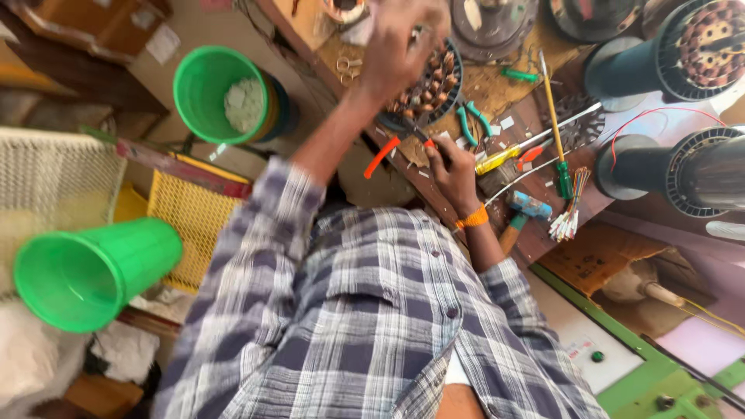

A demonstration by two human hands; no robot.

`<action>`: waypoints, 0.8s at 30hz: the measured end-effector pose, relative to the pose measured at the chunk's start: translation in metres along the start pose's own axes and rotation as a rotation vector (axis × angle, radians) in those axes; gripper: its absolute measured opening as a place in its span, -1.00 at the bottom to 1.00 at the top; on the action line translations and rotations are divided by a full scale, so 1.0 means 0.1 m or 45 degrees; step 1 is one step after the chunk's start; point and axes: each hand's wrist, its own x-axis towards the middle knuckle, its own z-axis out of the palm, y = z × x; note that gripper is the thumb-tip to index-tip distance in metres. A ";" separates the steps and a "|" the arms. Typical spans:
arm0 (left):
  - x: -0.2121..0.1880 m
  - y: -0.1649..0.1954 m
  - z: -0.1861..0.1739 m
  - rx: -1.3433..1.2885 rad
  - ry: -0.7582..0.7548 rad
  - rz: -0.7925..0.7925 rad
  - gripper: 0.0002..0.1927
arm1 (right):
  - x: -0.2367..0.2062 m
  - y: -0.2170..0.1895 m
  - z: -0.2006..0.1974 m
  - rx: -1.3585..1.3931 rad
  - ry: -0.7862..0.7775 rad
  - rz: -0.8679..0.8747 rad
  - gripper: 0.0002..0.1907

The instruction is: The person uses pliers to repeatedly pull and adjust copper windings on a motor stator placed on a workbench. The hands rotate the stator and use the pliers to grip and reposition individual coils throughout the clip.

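My left hand (396, 46) is raised over a round motor stator (438, 81) with copper windings on the wooden bench. Its fingers are bunched together and blurred, so I cannot tell what they grip. My right hand (454, 171), with an orange band on the wrist, lies lower on the bench. It is closed on pliers with orange handles (386, 153), which point left off the bench edge just below the stator. My checked shirt fills the lower middle of the view.
Green-handled cutters (473, 120), a yellow screwdriver (504, 159), a green screwdriver (560, 167), a blue-headed hammer (528, 206) and a wire bundle (566, 221) lie to the right. Two large stators (698, 46) (691, 174) stand far right. Green buckets (221, 93) (93, 271) and a yellow crate (190, 217) sit left.
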 end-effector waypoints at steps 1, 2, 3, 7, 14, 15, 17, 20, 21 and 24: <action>-0.06 0.33 -0.18 -0.330 -0.115 -0.065 -0.81 | 0.00 -0.05 -0.01 0.060 -0.013 0.076 -0.82; -0.12 0.64 -0.38 -0.594 -0.384 -0.135 -0.84 | 0.00 -0.08 -0.02 0.178 -0.012 0.170 -0.81; -0.22 0.96 -0.58 -0.671 -0.456 0.024 -0.69 | -0.03 -0.11 -0.04 0.290 -0.029 0.271 -0.80; -0.51 1.89 -1.11 -1.389 -0.661 0.528 -0.57 | -0.07 -0.21 -0.08 0.734 -0.101 0.643 -0.75; -0.58 2.32 -0.99 -1.665 -0.625 0.826 -0.65 | -0.03 -0.38 -0.24 1.175 -0.176 0.891 -0.64; -0.60 2.34 -0.97 -1.712 -0.604 0.820 -0.66 | -0.01 -0.39 -0.28 1.232 -0.179 0.918 -0.62; -0.66 2.36 -0.94 -1.738 -0.614 0.841 -0.69 | -0.03 -0.40 -0.32 1.287 -0.196 0.942 -0.60; -0.72 2.39 -0.88 -1.799 -0.603 0.840 -0.67 | -0.05 -0.39 -0.39 1.277 -0.218 0.919 -0.57; -0.74 2.41 -0.85 -1.817 -0.588 0.835 -0.66 | -0.06 -0.39 -0.40 1.282 -0.219 0.918 -0.57; -0.76 2.48 -0.77 -1.897 -0.645 0.793 -0.64 | -0.07 -0.40 -0.44 1.254 -0.210 0.932 -0.57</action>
